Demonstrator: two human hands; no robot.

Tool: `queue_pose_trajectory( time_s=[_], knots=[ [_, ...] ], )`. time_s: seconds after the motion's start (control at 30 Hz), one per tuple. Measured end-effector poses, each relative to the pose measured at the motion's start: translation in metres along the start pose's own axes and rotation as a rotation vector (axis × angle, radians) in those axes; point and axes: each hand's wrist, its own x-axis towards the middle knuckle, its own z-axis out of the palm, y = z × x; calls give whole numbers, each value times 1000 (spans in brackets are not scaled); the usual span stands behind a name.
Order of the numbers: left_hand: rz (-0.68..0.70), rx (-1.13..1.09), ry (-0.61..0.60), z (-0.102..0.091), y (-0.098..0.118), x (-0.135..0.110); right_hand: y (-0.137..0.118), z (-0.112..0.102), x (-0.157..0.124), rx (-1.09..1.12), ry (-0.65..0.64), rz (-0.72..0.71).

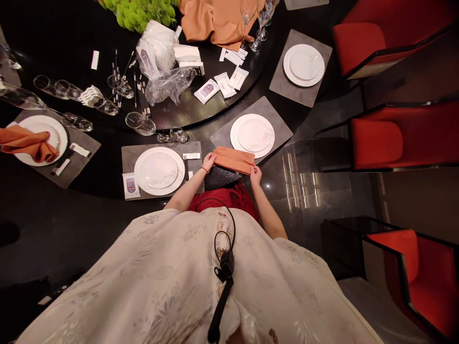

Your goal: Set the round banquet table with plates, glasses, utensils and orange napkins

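Observation:
An orange cloth napkin [234, 160], folded into a flat rectangle, lies on the black round table [218, 179] close to its edge. My left hand [209, 162] grips the napkin's left end, and my right hand [256, 175] pinches its right corner. To the left of my left hand sit a white plate [159, 170] on a grey placemat [197, 155] and a small white packet [191, 155]. Another white plate [252, 134] on a grey placemat [276, 129] lies just beyond the napkin.
Stemmed glasses, chopsticks, white packets, a plastic bag [168, 86] and loose orange cloth [215, 21] stand further across the table. Another plate holds a folded orange napkin [27, 143]. Red chairs [403, 138] line the right, beyond a glossy dark floor [287, 191].

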Motion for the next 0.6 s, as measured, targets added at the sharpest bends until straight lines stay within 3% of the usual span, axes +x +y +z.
queue_pose_trajectory(
  time_s=[0.17, 0.23, 0.3, 0.37, 0.47, 0.5, 0.53, 0.6],
  knots=[
    [-2, 27, 239, 4, -16, -4, 8, 20, -5, -27, 126, 131],
    [24, 11, 412, 12, -21, -9, 7, 24, -7, 31, 208, 199],
    [-25, -41, 489, 26, -27, -22, 6, 26, -10, 143, 275, 303],
    [-243, -132, 396, 46, -35, -42, 4, 24, -17, 310, 225, 421],
    [-720, -290, 113, 78, -46, -75, 2, 12, -30, 542, -60, 495],
    [-802, -338, 43, 87, -49, -82, 1, 6, -35, 585, -152, 491],
    [-819, -384, 8, 92, -50, -87, 0, 0, -40, 609, -233, 483],
    [-705, -469, 56, 94, -48, -86, -7, -3, -51, 600, -336, 459]
  ],
)
